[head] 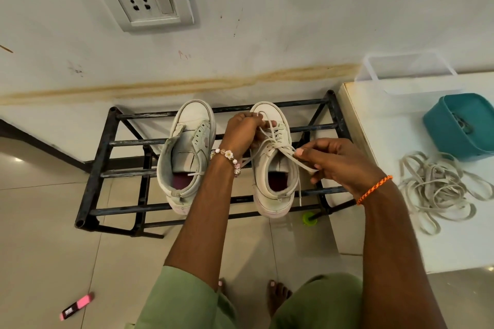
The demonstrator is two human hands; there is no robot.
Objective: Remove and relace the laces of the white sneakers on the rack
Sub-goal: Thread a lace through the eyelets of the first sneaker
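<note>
Rack (107, 168) | both hands pinch right sneaker (270, 168) lace (280, 147) | eyelets hidden

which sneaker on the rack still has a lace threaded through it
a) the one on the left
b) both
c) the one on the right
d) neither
c: the right sneaker has a lace crossing its eyelets, pinched by the left hand and the right hand, while the left sneaker shows bare eyelets.
</note>
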